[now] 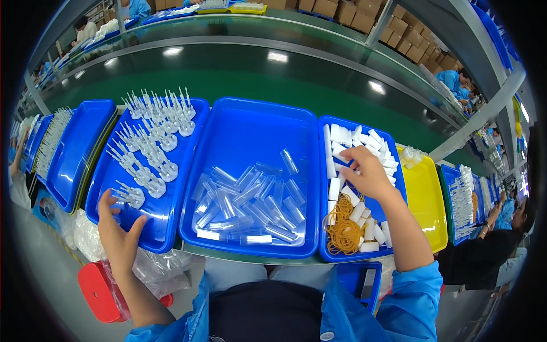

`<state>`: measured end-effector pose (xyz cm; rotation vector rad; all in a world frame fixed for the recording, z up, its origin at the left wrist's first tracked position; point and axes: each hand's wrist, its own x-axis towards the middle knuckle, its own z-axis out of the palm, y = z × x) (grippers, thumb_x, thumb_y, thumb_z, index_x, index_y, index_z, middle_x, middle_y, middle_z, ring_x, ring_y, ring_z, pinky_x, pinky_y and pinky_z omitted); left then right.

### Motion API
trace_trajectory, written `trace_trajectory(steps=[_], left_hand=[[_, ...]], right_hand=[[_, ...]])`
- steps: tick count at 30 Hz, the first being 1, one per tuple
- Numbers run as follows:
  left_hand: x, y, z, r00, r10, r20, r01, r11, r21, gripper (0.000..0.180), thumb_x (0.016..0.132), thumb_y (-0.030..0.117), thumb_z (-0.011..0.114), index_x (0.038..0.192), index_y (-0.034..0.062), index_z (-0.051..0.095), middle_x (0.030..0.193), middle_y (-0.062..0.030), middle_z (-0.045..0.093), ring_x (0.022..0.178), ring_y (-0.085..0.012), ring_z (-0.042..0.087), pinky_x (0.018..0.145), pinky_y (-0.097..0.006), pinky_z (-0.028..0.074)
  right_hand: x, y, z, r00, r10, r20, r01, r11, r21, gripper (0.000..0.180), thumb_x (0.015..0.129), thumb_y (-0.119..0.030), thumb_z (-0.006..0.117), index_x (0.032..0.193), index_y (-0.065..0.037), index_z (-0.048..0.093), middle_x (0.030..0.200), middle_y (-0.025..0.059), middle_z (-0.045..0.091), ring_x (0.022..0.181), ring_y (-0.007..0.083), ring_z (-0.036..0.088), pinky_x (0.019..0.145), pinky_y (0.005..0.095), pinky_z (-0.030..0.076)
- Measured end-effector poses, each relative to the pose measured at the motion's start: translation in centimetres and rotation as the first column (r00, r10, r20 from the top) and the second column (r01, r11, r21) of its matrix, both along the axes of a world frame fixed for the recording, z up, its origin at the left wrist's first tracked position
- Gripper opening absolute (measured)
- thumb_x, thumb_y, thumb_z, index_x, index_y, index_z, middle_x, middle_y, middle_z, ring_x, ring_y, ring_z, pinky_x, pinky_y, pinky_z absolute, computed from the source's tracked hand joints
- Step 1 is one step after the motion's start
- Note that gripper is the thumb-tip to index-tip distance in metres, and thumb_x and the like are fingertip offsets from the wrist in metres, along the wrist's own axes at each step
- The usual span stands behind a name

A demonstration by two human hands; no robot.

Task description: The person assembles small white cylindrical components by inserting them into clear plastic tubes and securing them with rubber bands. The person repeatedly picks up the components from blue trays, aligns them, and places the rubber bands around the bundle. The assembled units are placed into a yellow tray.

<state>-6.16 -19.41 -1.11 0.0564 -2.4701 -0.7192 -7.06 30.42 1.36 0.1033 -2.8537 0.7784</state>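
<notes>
Fingers spread, my left hand (pixel 118 233) is open at the near left edge of a blue tray (pixel 102 171). Just beyond its fingertips stands a translucent white pronged plastic part (pixel 132 196), apart from several similar parts (pixel 154 134) in rows behind it. My right hand (pixel 367 174) is over another blue tray (pixel 399 199), thumb and fingers apart and curved above white plastic pieces (pixel 342 135). Tan rubber bands (pixel 343 231) lie below that hand among more white pieces. Between my hands, a middle blue tray (pixel 256 128) holds clear plastic tubes (pixel 245 199), two with white pieces inside.
A yellow tray (pixel 428 196) adjoins the right tray. Stacked trays (pixel 80 154) stand left. Beyond the trays runs a green conveyor belt (pixel 228 71). A red stool (pixel 101 292) and plastic bags (pixel 165 271) are below at left. Other people work at both sides.
</notes>
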Motion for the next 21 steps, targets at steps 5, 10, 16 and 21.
trace_trajectory(steps=[5,10,16,21], left_hand=[[-1.8,-0.1,0.1,0.986,-0.123,0.116,0.119,0.992,0.039,0.045,0.06,0.005,0.082,0.101,0.0006,0.063,0.092,-0.0105,0.066,0.077,-0.0226,0.058,0.071,-0.033,0.048],[-2.1,0.8,0.2,0.982,-0.072,0.174,0.059,0.995,0.079,0.04,0.062,0.0,0.079,0.099,-0.0005,0.063,0.088,-0.0098,0.063,0.078,-0.0192,0.058,0.064,-0.03,0.048],[-1.6,0.7,0.3,0.972,-0.215,-0.096,0.235,0.858,0.457,0.039,0.074,-0.013,0.064,0.11,-0.0001,0.057,0.109,-0.0071,0.054,0.093,-0.0145,0.06,0.077,-0.026,0.051],[0.9,3.3,2.0,0.914,-0.343,-0.217,0.404,0.716,0.57,0.038,0.074,-0.012,0.063,0.11,-0.0035,0.055,0.111,-0.0091,0.049,0.1,-0.015,0.058,0.084,-0.028,0.052]], right_hand=[[-0.3,-0.9,-1.3,0.999,-0.04,0.021,0.037,0.993,0.115,0.03,0.072,-0.006,0.074,0.102,-0.003,0.067,0.092,0.0127,0.063,0.078,0.0232,0.062,0.073,0.0347,0.051],[-0.7,-1.5,-1.0,0.99,-0.116,0.075,0.103,0.982,0.158,0.024,0.069,-0.009,0.072,0.092,-0.003,0.068,0.083,0.0127,0.064,0.08,0.0302,0.065,0.072,0.0403,0.051],[0.3,-0.9,0.5,0.964,-0.175,-0.202,0.2,0.973,0.112,0.025,0.068,-0.008,0.066,0.092,-0.002,0.068,0.079,0.0124,0.064,0.066,0.026,0.062,0.064,0.0367,0.05],[3.3,-0.6,3.3,0.941,-0.251,-0.228,0.192,0.948,-0.252,0.026,0.075,-0.004,0.063,0.1,-0.002,0.068,0.078,0.0046,0.062,0.062,0.0101,0.051,0.06,0.0262,0.043]])
